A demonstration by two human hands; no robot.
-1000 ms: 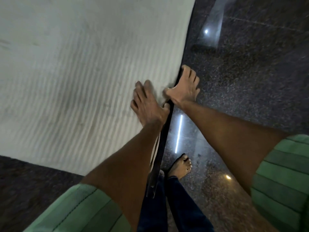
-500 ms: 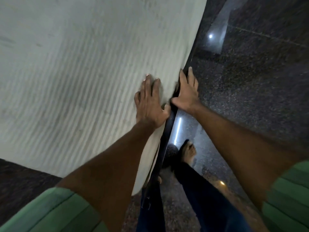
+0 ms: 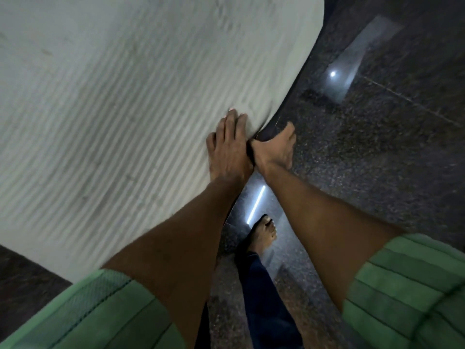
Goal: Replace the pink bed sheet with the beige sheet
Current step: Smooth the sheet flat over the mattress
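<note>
The beige ribbed sheet lies spread over the bed and fills the left and middle of the view. My left hand lies flat on it with straight fingers, pressing close to the bed's right edge. Just beside it, my right hand is at the dark edge of the bed. Its thumb is on the near side of the edge and its fingers curl down over the outer side, mostly hidden. No pink sheet is in view.
Dark polished stone floor runs along the right of the bed and reflects lamps. My bare foot and dark trouser leg stand on it close to the bed edge. More floor shows at the lower left corner.
The left hand has stayed flat on the sheet near the edge. The right hand's fingers, straight along the edge half a second ago, now curl over it. The view has shifted.
</note>
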